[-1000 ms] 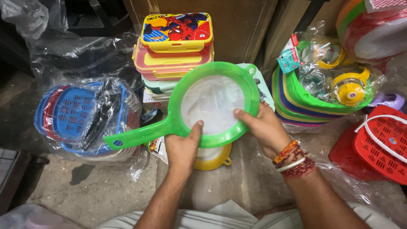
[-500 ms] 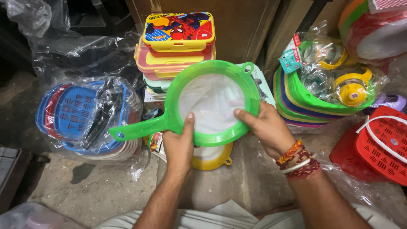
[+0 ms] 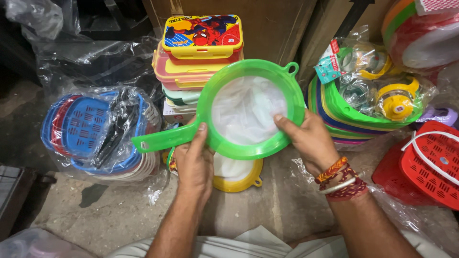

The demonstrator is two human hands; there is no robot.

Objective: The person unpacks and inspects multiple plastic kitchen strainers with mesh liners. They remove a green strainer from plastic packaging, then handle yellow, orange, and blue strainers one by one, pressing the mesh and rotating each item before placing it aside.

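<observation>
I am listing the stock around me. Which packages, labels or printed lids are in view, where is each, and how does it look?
Printed lid: top of the lunch-box stack, behind the green sieve; rectangular, yellow rim, red and blue cartoon picture.
Card label: upper right, on a clear bag of lids; small, teal and red.
Clear plastic bag: left, on the floor; wraps round blue and red baskets.

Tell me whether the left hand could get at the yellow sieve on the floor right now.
Probably not: the left hand grips the green sieve, which, held over the yellow sieve, covers most of it.
</observation>
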